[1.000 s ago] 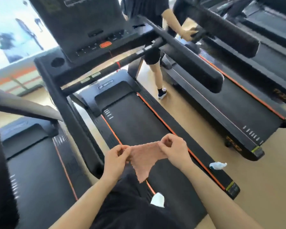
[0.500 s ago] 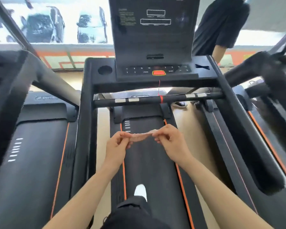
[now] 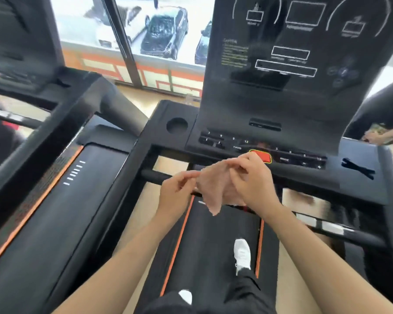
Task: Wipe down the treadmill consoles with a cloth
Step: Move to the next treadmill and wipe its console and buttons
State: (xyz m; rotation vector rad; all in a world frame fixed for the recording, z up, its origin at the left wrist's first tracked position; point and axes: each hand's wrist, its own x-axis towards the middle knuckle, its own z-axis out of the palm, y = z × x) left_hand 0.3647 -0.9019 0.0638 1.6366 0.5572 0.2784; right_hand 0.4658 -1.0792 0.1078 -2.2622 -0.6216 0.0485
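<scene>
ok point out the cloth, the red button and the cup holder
cloth (image 3: 213, 189), head view, middle of the hanging fabric
red button (image 3: 264, 157), head view, its visible right part
cup holder (image 3: 177, 125), head view, centre of the round recess

Floor (image 3: 143, 94): pale wood-toned boards are showing between the machines and running far toward the window wall.
Centre treadmill (image 3: 213, 245): standing directly on the floor, its black belt edged by orange stripes is stretching from near to far under the console.
Belt load: a white shoe (image 3: 242, 254) is resting on the belt, right of centre; a second white shoe tip (image 3: 185, 296) is peeking out nearer, partly hidden by dark trousers.
Left treadmill (image 3: 61, 214): sitting on the floor just beside the centre one, its belt is lying bare, with an orange stripe and white dashes along the left edge.
Right side: blurred; another machine's frame is barely showing.
</scene>
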